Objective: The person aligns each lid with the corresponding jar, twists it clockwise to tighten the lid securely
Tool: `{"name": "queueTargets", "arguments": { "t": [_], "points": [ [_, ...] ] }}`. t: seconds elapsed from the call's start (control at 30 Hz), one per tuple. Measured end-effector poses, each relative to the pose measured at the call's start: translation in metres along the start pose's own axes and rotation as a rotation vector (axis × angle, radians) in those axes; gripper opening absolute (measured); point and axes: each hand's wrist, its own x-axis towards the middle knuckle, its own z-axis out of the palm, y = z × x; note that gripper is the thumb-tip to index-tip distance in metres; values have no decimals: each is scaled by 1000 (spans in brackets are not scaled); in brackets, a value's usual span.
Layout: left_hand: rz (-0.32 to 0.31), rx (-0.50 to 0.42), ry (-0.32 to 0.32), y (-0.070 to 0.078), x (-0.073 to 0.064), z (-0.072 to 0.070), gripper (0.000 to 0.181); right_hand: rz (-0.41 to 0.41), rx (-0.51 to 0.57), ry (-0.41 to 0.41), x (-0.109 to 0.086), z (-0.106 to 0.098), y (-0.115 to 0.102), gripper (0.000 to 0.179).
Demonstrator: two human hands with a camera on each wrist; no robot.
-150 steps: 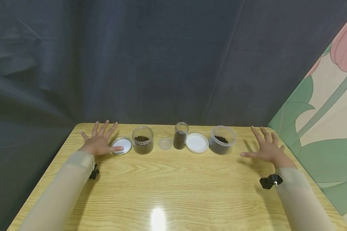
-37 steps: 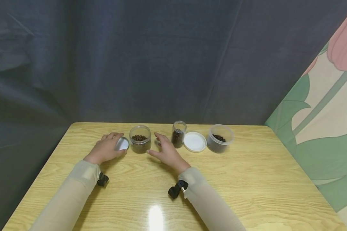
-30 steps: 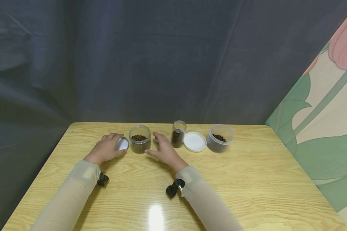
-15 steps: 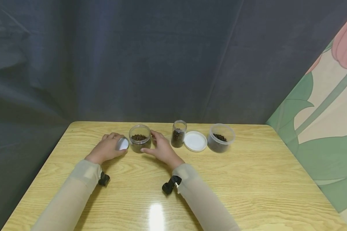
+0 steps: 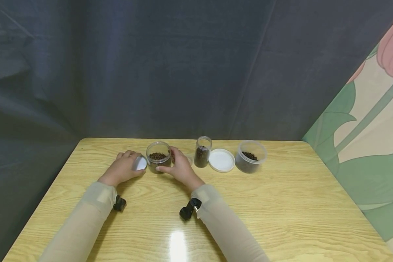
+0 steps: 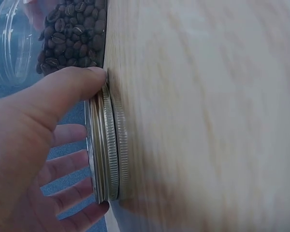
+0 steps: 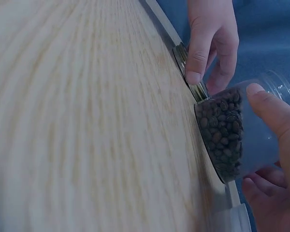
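In the head view my left hand [image 5: 122, 169] holds a round metal screw lid [image 5: 141, 163] lying on the table at the far left. The left wrist view has the thumb on the lid's ridged rim [image 6: 108, 150], with the fingers around its other side. My right hand [image 5: 182, 169] grips a wide clear jar [image 5: 157, 165], thumb in front and fingers behind. Dark coffee beans [image 7: 220, 133] fill the lower part of this uncapped jar, which stands upright beside the metal lid.
Rightward along the table's [image 5: 249, 211] back stand a small clear lid [image 5: 190, 160], partly hidden, a slim jar of beans [image 5: 202, 156], a white lid [image 5: 222, 160] and a plastic tub of beans [image 5: 249, 162]. A dark curtain [image 5: 183, 72] hangs behind.
Both hands were spread apart at the table's sides. The left has come onto the metal lid; the right has crossed leftward and closed around the wide jar over the last second.
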Motion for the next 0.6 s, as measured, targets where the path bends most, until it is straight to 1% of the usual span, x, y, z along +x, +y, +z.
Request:
{"name": "queueTargets", "arguments": {
  "t": [0.2, 0.4, 0.6],
  "points": [
    [0, 2, 12, -1, 1, 2, 68, 2, 5, 1, 1, 2, 1, 85],
    [1, 12, 37, -1, 1, 5, 68, -18, 22, 3, 0, 1, 3, 84],
    [-29, -16, 31, -1, 0, 4, 72, -28, 33, -14, -3, 0, 4, 85]
  ]
}}
